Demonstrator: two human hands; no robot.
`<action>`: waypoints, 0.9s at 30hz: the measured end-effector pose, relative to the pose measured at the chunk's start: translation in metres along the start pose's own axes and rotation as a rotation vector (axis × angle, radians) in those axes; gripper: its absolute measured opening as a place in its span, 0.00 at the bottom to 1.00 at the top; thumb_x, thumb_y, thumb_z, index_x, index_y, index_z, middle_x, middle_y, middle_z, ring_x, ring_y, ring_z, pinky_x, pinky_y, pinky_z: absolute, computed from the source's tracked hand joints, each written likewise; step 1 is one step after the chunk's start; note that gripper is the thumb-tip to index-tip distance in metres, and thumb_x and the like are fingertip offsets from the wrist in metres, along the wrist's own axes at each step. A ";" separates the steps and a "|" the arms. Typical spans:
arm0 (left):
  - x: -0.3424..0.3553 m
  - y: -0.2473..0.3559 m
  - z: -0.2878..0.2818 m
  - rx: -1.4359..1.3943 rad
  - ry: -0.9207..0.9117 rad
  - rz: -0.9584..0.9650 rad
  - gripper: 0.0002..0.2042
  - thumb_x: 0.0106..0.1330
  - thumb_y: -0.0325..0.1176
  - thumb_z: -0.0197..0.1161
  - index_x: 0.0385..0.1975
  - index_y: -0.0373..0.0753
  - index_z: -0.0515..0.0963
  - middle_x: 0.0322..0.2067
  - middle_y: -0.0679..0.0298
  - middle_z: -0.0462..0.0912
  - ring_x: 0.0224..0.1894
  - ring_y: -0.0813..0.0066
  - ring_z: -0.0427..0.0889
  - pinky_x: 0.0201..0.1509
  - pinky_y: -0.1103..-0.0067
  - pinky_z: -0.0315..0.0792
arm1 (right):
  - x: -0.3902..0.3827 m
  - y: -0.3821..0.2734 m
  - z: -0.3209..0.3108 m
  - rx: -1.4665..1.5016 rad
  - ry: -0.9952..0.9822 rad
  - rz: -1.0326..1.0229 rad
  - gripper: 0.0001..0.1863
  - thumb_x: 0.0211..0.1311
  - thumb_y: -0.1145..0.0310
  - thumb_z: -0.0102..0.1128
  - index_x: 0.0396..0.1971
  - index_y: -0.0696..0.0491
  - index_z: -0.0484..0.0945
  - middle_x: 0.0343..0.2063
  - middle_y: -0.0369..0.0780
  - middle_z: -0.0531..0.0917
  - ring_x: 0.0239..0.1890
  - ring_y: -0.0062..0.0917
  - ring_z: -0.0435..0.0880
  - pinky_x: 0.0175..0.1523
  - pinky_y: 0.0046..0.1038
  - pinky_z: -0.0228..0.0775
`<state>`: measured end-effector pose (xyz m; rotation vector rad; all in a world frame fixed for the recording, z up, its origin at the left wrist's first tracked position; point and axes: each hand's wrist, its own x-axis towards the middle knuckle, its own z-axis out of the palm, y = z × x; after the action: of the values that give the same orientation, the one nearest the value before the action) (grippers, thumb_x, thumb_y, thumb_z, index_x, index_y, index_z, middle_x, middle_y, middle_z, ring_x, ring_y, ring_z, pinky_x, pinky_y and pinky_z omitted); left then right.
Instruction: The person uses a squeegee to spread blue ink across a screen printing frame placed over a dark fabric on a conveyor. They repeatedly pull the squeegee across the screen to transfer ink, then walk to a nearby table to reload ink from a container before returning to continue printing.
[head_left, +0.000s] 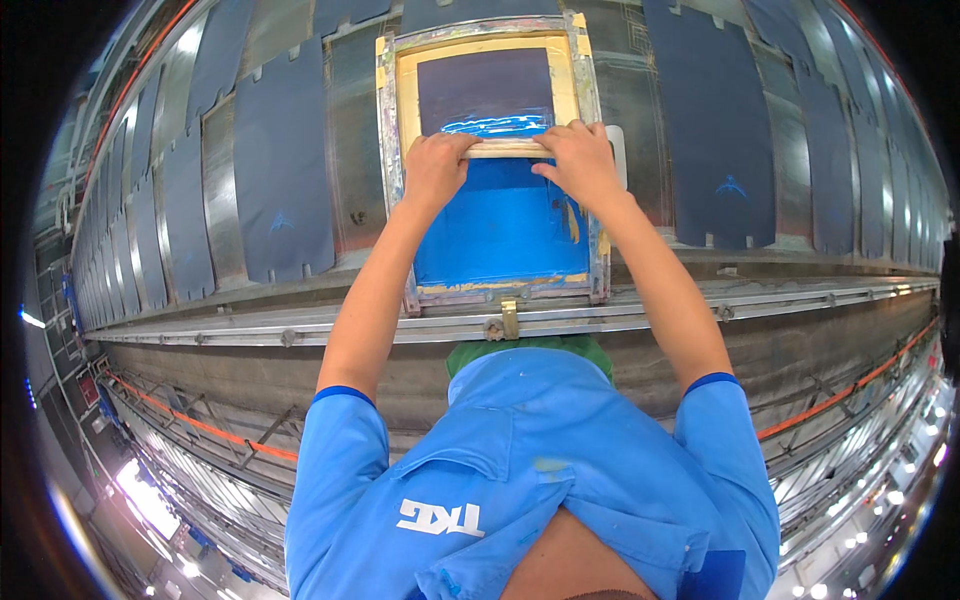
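Note:
A screen-printing frame (pixel 484 38) with a worn, ink-stained rim lies across the long table in front of me. My left hand (pixel 436 172) and my right hand (pixel 582 165) grip the two ends of a pale squeegee (pixel 505 148), which spans the mesh from side to side. Fingers are over its top, thumbs on the near side. Wet blue ink (pixel 500 125) gathers in glossy streaks just beyond the squeegee. On the near side the screen (pixel 500 235) is coated blue, while the far part (pixel 485 80) looks dark. The squeegee's lower edge is hidden.
Dark blue-grey cut fabric pieces (pixel 285 170) lie in rows along the table on both sides; the nearest right piece (pixel 710 130) bears a small blue print. A metal rail (pixel 650 314) runs along the near edge, with a brass-coloured bracket (pixel 510 318) at the frame.

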<state>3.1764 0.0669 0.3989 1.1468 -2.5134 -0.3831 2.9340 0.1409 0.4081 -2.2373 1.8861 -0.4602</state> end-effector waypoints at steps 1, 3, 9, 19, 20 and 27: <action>0.005 0.001 0.002 0.016 0.023 0.027 0.15 0.54 0.23 0.64 0.41 0.46 0.86 0.36 0.62 0.89 0.40 0.62 0.86 0.41 0.66 0.72 | 0.000 0.006 0.011 -0.043 -0.017 0.024 0.18 0.56 0.61 0.72 0.47 0.47 0.86 0.47 0.34 0.86 0.48 0.31 0.80 0.57 0.36 0.63; -0.014 0.006 0.010 0.035 -0.020 -0.026 0.16 0.55 0.22 0.63 0.42 0.46 0.86 0.38 0.64 0.89 0.42 0.66 0.86 0.43 0.67 0.71 | -0.013 -0.001 0.020 0.027 0.025 0.049 0.18 0.53 0.67 0.72 0.46 0.48 0.85 0.45 0.35 0.86 0.49 0.30 0.80 0.56 0.37 0.64; -0.104 0.045 0.004 0.036 -0.050 -0.010 0.18 0.54 0.21 0.63 0.46 0.46 0.84 0.44 0.66 0.88 0.49 0.70 0.84 0.47 0.69 0.69 | -0.101 -0.047 0.022 0.128 -0.021 0.048 0.21 0.49 0.70 0.72 0.47 0.49 0.83 0.46 0.34 0.84 0.50 0.29 0.78 0.55 0.38 0.64; -0.008 -0.003 0.002 0.017 -0.088 -0.019 0.18 0.55 0.23 0.64 0.47 0.48 0.84 0.42 0.64 0.88 0.46 0.62 0.85 0.45 0.65 0.71 | -0.016 -0.002 0.016 0.110 0.125 0.047 0.17 0.54 0.69 0.68 0.46 0.49 0.84 0.44 0.36 0.85 0.49 0.31 0.79 0.56 0.38 0.65; -0.004 -0.004 0.004 0.032 -0.113 -0.019 0.18 0.55 0.24 0.64 0.47 0.48 0.84 0.42 0.63 0.88 0.46 0.62 0.85 0.45 0.64 0.71 | -0.014 0.000 0.019 0.128 0.102 0.071 0.17 0.54 0.69 0.68 0.46 0.49 0.84 0.43 0.37 0.86 0.48 0.32 0.80 0.55 0.38 0.65; -0.087 0.029 0.005 0.054 -0.106 0.028 0.19 0.54 0.23 0.64 0.47 0.47 0.84 0.44 0.66 0.88 0.47 0.64 0.85 0.46 0.65 0.71 | -0.096 -0.039 0.034 0.164 0.065 0.047 0.20 0.51 0.72 0.69 0.47 0.50 0.83 0.46 0.37 0.85 0.47 0.32 0.80 0.53 0.36 0.67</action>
<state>3.2080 0.1523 0.3879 1.1382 -2.6434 -0.3807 2.9674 0.2400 0.3774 -2.0934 1.8532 -0.6614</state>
